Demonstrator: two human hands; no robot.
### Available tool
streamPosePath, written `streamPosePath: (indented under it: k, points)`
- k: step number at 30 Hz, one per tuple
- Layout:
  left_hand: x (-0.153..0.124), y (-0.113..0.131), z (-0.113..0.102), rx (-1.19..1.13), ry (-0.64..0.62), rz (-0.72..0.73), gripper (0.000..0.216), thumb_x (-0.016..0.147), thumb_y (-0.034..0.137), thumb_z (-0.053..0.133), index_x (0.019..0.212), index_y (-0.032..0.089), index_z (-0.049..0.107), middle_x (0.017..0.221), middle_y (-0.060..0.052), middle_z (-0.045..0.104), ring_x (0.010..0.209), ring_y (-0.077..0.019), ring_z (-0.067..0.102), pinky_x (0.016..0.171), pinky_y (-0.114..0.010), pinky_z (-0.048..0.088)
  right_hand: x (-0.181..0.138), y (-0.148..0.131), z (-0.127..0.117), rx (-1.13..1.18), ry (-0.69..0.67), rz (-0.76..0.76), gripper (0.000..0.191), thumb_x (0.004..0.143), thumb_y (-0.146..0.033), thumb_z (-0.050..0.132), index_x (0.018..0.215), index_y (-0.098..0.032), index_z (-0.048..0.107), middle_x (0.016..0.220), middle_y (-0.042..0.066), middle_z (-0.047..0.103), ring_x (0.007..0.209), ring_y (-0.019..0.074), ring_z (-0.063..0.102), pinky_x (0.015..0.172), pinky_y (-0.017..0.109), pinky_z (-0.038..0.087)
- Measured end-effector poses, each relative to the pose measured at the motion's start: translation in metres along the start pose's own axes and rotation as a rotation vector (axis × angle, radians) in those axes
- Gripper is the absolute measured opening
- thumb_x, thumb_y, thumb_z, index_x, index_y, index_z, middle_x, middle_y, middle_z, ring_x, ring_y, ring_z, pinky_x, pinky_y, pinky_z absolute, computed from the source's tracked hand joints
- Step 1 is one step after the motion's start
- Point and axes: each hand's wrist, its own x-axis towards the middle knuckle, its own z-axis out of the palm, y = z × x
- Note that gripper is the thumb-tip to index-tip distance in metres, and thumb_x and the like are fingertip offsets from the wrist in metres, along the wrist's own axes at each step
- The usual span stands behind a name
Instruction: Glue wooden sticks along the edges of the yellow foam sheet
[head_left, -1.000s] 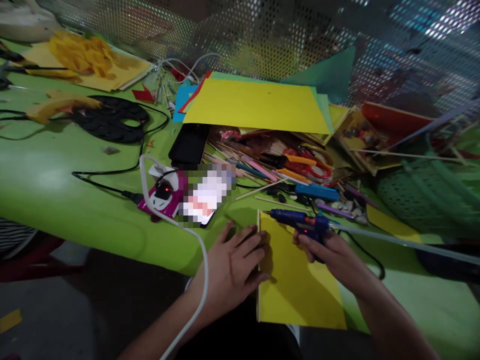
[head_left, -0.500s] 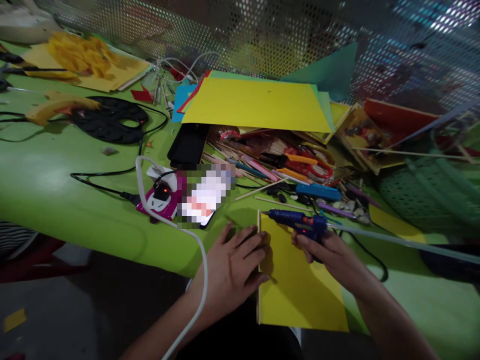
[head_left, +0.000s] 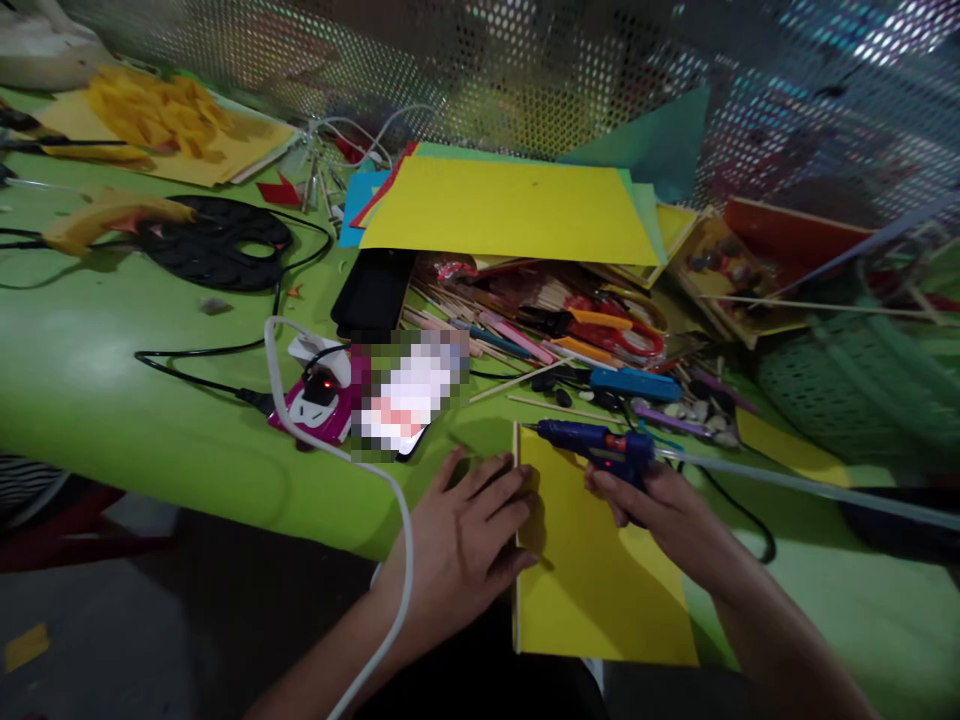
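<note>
My right hand (head_left: pixel 660 500) is wrapped round a blue hot glue gun (head_left: pixel 600 440) with a long clear glue stick (head_left: pixel 795 480) running out of its back. A small red light glows on the gun. Its nozzle is at the top left corner of a yellow sheet (head_left: pixel 600 590), where a thin wooden strip (head_left: pixel 517 620) runs along the left edge. Over that edge lies my left hand (head_left: pixel 472 540), fingers spread and fingertips on the strip and sheet. The hand hides the strip's middle part. Whether the nozzle touches the strip, I cannot tell.
A white cable (head_left: pixel 401 500) crosses over my left forearm. Left of the sheet are a lit phone (head_left: pixel 409 400) and a magenta power strip (head_left: pixel 319 400). Behind lie wooden sticks (head_left: pixel 517 375), scissors (head_left: pixel 637 340) and stacked coloured sheets (head_left: pixel 517 205). A green basket (head_left: pixel 840 390) stands at right.
The camera view has shifted very slightly. Both hands, the glue gun and the yellow sheet stay in nearly the same positions.
</note>
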Motion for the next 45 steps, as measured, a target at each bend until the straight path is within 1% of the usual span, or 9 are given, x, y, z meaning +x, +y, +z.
streamPosePath:
  k: [4, 9, 16, 21, 26, 31, 34, 38, 45]
  points:
    - [0.0, 0.0, -0.001, 0.0, 0.01, -0.005, 0.037, 0.094, 0.037, 0.057, 0.13, 0.028, 0.055, 0.146, -0.001, 0.053, 0.139, -0.0241, 0.042, 0.118, -0.055, 0.023, 0.001, 0.0, 0.002, 0.031, -0.005, -0.007, 0.041, 0.088, -0.058, 0.056, 0.087, -0.018, 0.066, 0.076, 0.004, 0.06, 0.062, 0.0154, 0.053, 0.054, 0.028, 0.046]
    - [0.0, 0.0, -0.001, 0.007, 0.012, 0.002, 0.037, 0.094, 0.036, 0.056, 0.13, 0.028, 0.056, 0.146, -0.002, 0.053, 0.14, -0.0242, 0.042, 0.118, -0.054, 0.022, 0.002, -0.005, 0.002, -0.029, -0.018, -0.016, 0.041, 0.089, -0.057, 0.055, 0.086, -0.018, 0.066, 0.071, 0.002, 0.059, 0.06, 0.0151, 0.052, 0.054, 0.028, 0.045]
    - [0.0, 0.0, -0.001, 0.018, 0.017, 0.0, 0.038, 0.093, 0.037, 0.057, 0.13, 0.029, 0.055, 0.145, -0.001, 0.054, 0.139, -0.0245, 0.042, 0.117, -0.056, 0.025, -0.002, -0.011, 0.0, -0.04, 0.026, -0.013, 0.041, 0.086, -0.058, 0.057, 0.079, -0.019, 0.066, 0.067, 0.002, 0.059, 0.058, 0.0154, 0.052, 0.051, 0.028, 0.044]
    - [0.0, 0.0, -0.001, 0.005, -0.002, -0.001, 0.037, 0.094, 0.037, 0.056, 0.13, 0.028, 0.055, 0.146, -0.001, 0.053, 0.14, -0.0237, 0.041, 0.119, -0.054, 0.022, 0.0, -0.008, 0.002, -0.038, -0.003, -0.009, 0.04, 0.088, -0.057, 0.056, 0.085, -0.019, 0.066, 0.07, 0.002, 0.059, 0.06, 0.0159, 0.053, 0.054, 0.028, 0.045]
    - [-0.001, 0.0, 0.0, 0.006, -0.004, -0.005, 0.038, 0.094, 0.038, 0.057, 0.13, 0.028, 0.055, 0.147, -0.001, 0.052, 0.141, -0.0241, 0.04, 0.119, -0.055, 0.02, -0.001, -0.007, 0.0, -0.087, 0.009, -0.006, 0.039, 0.089, -0.056, 0.054, 0.076, -0.02, 0.062, 0.063, 0.0, 0.054, 0.058, 0.0154, 0.051, 0.052, 0.028, 0.042]
    - [0.0, -0.001, 0.0, 0.018, 0.007, 0.005, 0.037, 0.093, 0.04, 0.057, 0.128, 0.028, 0.057, 0.145, -0.002, 0.054, 0.138, -0.0248, 0.044, 0.118, -0.056, 0.024, -0.005, -0.003, -0.004, -0.098, 0.026, 0.006, 0.04, 0.089, -0.057, 0.054, 0.077, -0.02, 0.062, 0.065, 0.001, 0.056, 0.059, 0.0156, 0.052, 0.053, 0.029, 0.042]
    - [0.0, -0.001, 0.0, 0.022, 0.009, 0.007, 0.038, 0.094, 0.04, 0.056, 0.13, 0.028, 0.056, 0.146, -0.001, 0.053, 0.139, -0.0246, 0.043, 0.118, -0.056, 0.024, -0.005, -0.001, -0.004, -0.1, 0.035, 0.008, 0.04, 0.089, -0.057, 0.055, 0.076, -0.02, 0.062, 0.064, 0.0, 0.056, 0.059, 0.0157, 0.052, 0.053, 0.029, 0.042]
    - [-0.001, -0.001, -0.001, 0.014, -0.006, 0.002, 0.038, 0.095, 0.041, 0.055, 0.13, 0.029, 0.055, 0.148, -0.001, 0.051, 0.14, -0.0246, 0.041, 0.118, -0.057, 0.023, -0.004, -0.005, -0.003, -0.096, 0.04, -0.003, 0.037, 0.089, -0.055, 0.056, 0.076, -0.021, 0.062, 0.062, 0.0, 0.055, 0.058, 0.0158, 0.051, 0.052, 0.028, 0.041]
    - [0.0, -0.001, -0.001, 0.007, 0.01, 0.011, 0.037, 0.094, 0.038, 0.057, 0.129, 0.026, 0.057, 0.146, -0.004, 0.053, 0.139, -0.0256, 0.042, 0.118, -0.056, 0.023, -0.003, -0.012, -0.001, -0.102, 0.026, -0.01, 0.037, 0.089, -0.056, 0.055, 0.077, -0.021, 0.062, 0.062, 0.0, 0.054, 0.057, 0.0157, 0.049, 0.051, 0.028, 0.039]
